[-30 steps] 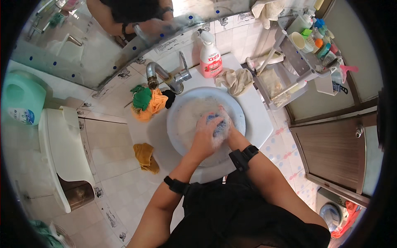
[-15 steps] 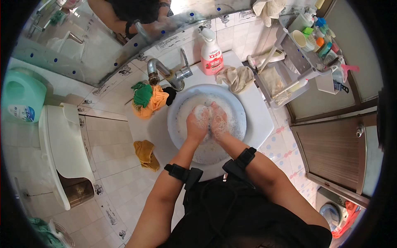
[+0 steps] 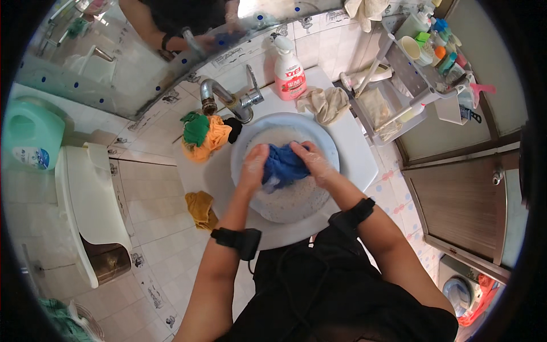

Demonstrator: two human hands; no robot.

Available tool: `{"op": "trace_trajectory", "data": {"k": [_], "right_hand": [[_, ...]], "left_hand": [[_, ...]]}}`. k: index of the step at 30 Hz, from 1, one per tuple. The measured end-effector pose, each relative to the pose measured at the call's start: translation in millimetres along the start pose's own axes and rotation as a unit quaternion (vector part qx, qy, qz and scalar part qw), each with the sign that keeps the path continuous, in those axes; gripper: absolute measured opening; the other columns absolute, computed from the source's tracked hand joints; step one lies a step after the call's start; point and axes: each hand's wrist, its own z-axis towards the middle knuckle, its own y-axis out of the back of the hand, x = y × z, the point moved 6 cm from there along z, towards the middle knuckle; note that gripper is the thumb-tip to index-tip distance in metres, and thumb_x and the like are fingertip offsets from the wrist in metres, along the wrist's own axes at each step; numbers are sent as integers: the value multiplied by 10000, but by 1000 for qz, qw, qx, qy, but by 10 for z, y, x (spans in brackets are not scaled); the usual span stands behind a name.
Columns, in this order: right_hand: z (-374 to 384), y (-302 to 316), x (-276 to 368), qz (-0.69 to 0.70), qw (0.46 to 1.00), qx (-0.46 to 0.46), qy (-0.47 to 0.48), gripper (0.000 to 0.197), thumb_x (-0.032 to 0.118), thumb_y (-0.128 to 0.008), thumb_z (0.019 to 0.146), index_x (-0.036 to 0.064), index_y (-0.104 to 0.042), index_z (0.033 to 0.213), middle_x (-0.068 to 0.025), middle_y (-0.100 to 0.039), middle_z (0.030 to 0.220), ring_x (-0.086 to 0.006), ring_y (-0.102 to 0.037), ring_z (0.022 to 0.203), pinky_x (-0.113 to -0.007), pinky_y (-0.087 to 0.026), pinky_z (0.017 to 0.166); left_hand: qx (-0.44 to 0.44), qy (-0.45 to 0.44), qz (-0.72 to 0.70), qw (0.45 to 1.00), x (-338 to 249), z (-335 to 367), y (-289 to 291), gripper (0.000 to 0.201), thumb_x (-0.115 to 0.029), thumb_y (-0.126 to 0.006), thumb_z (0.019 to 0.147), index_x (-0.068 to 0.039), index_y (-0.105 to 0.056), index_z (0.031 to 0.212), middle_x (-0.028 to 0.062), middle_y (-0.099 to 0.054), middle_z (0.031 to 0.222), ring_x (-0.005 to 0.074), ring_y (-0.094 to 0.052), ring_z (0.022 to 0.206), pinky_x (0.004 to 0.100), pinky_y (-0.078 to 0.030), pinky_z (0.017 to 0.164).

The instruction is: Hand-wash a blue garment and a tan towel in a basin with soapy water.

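Note:
A wet blue cloth [image 3: 286, 165] is stretched between my two hands, above soapy water in a pale blue basin [image 3: 330, 134]. My left hand [image 3: 254, 164] grips its left edge, and my right hand [image 3: 313, 161] grips its right edge with the thumb on top. Foam clings to the fingers. Part of the cloth hangs down toward the water, and its underside is hidden. The basin sits in the white sink [image 3: 359, 154]. Behind it stands a metal faucet [image 3: 231, 101].
Orange, green and black cloths [image 3: 209, 137] lie left of the basin, with a mustard cloth [image 3: 200, 210] nearer me. At the back stand a pump bottle [image 3: 289, 71] and a crumpled beige cloth [image 3: 323, 105]. A grey shelf rack [image 3: 407, 71] holds bottles on the right.
My hands were together down in the suds. They have risen and spread apart, bringing the blue cloth up out of the foam between them.

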Motion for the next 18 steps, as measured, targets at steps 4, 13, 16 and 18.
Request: {"op": "trace_trajectory", "data": {"k": [4,13,16,18], "right_hand": [[-173,264,402,-115,991,1,-68,359,162,-584,784,27,-438,1083,-61,-530,859,-128,-532,621,-264,-404,448],[-201,294,669,216,972,43,-84,241,116,-551,806,72,-472,1029,-14,-513,742,-79,-468,505,-183,-292,334],[-160,337,612,253,961,40,-105,210,175,-571,823,92,-492,999,-2,-521,739,-65,-468,523,-181,-294,343],[-135,325,568,266,956,45,-118,207,207,-582,828,101,-502,987,-2,-526,738,-60,-470,534,-179,-300,351]], "left_hand": [[2,-129,177,976,-168,-132,279,259,-153,-586,779,-31,-550,1004,118,-558,897,264,-540,819,311,-426,729],[-71,-271,344,896,-374,-328,363,271,-89,-571,771,-23,-541,1032,158,-530,1017,321,-511,962,368,-397,847],[-97,-328,323,882,-783,-430,313,252,-109,-551,789,-15,-546,1023,173,-542,1017,328,-508,962,380,-393,848],[-110,-356,334,866,-926,-468,316,246,-124,-542,797,-8,-551,1014,180,-546,1014,328,-506,963,379,-395,845]]}}
